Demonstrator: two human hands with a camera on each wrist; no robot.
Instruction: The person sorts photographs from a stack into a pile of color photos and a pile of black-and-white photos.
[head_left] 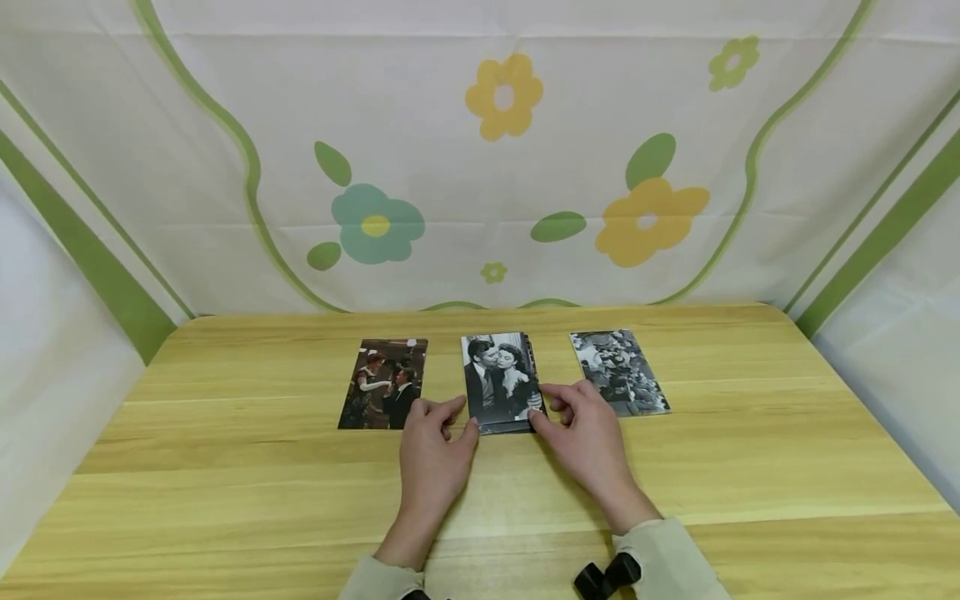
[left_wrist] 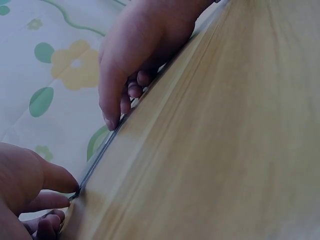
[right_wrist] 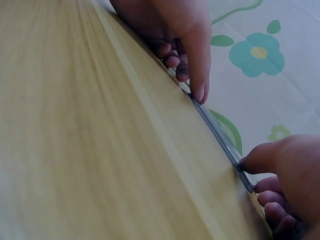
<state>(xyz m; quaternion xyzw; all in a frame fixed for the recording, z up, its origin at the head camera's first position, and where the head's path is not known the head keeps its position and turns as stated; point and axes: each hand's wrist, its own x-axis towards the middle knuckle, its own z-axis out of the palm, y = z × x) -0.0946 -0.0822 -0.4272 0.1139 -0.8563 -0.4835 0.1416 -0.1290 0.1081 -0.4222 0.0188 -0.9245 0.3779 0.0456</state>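
Both hands pinch the near corners of a small stack of photos (head_left: 501, 382) lying mid-table: the left hand (head_left: 433, 454) at its left corner, the right hand (head_left: 587, 437) at its right. A colour photo (head_left: 384, 383) lies just left of the stack and a black-and-white photo (head_left: 618, 372) just right, on the wooden table (head_left: 225, 467).

Both forearms are cut off by the bottom edge of the head view. The left hand (head_left: 431, 462) and right hand (head_left: 588, 446) cover the near corners of the middle stack (head_left: 501, 383). How many photos it holds cannot be told; the wrist views show only its thin edge (right_wrist: 220, 135). The black object (head_left: 606, 575) by the right sleeve is partly cut off. The right photo (head_left: 618, 372) is too small to read.
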